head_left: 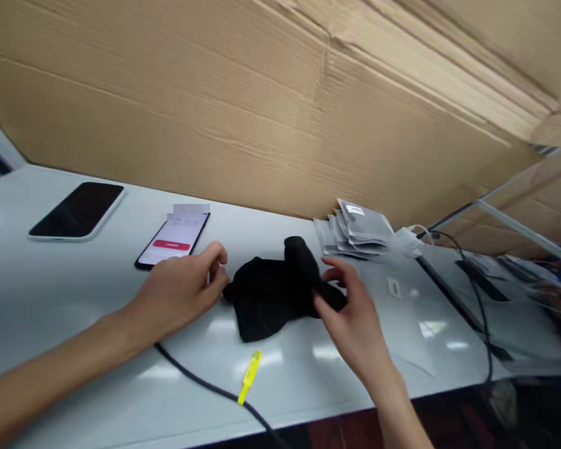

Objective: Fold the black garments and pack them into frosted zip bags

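A black piece of fabric point(271, 293), crumpled and partly folded, lies on the pale grey table point(51, 299). My left hand point(182, 290) rests on the table at the fabric's left edge, its fingertips touching or pinching that edge. My right hand point(350, 308) is at the fabric's right end, with the thumb and fingers closed on a fold of the cloth. Whether the left fingers actually grip the cloth is hard to tell.
Two phones lie at the left: one dark point(77, 210), one with a lit screen point(174, 240). A stack of grey pouches point(355, 229) sits behind the fabric. A black cable with a yellow tag point(249, 376) crosses the front edge. Cardboard point(262, 93) walls the back. Flat clear bags point(416, 318) lie right.
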Action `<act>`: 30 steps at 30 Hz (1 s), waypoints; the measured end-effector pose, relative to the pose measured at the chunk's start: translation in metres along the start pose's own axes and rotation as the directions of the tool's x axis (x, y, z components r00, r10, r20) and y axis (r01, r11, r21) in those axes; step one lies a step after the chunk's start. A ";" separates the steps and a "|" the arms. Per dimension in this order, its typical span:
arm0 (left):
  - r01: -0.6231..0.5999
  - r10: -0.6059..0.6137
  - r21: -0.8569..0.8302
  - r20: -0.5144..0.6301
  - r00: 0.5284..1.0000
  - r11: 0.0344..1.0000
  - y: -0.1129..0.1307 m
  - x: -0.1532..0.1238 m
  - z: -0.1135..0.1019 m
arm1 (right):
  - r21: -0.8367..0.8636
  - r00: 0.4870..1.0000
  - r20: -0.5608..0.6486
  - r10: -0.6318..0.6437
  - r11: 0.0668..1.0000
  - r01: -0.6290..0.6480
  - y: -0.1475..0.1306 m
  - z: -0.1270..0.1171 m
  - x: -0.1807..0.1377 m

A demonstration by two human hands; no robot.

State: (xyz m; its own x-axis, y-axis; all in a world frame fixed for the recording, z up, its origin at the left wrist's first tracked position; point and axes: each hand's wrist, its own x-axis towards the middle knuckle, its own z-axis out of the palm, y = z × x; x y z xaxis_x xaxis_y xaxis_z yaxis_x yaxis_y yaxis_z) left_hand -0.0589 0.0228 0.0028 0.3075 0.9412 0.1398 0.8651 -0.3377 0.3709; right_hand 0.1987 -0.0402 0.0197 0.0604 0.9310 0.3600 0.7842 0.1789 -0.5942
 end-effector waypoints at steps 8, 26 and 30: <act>0.163 -0.112 -0.208 0.235 0.965 0.965 0.006 0.000 -0.003 | 0.094 0.978 0.210 -0.006 0.995 -0.014 -0.021 -0.003 -0.010; 0.012 0.124 -0.735 0.131 0.984 0.678 0.022 0.015 0.013 | 0.405 0.798 0.541 0.265 0.750 -0.524 0.006 0.033 0.024; 0.049 0.106 -0.869 0.116 0.988 0.493 0.025 0.017 0.018 | 0.530 0.805 0.571 0.161 0.677 -0.511 0.006 0.034 0.028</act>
State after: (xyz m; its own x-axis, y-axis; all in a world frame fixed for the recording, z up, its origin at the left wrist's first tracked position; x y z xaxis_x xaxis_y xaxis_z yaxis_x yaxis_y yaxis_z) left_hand -0.0252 0.0304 -0.0025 0.4416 0.8944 0.0710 0.0969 -0.1263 0.9873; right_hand 0.1840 -0.0017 0.0015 -0.1781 0.9600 -0.2162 0.1728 -0.1857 -0.9673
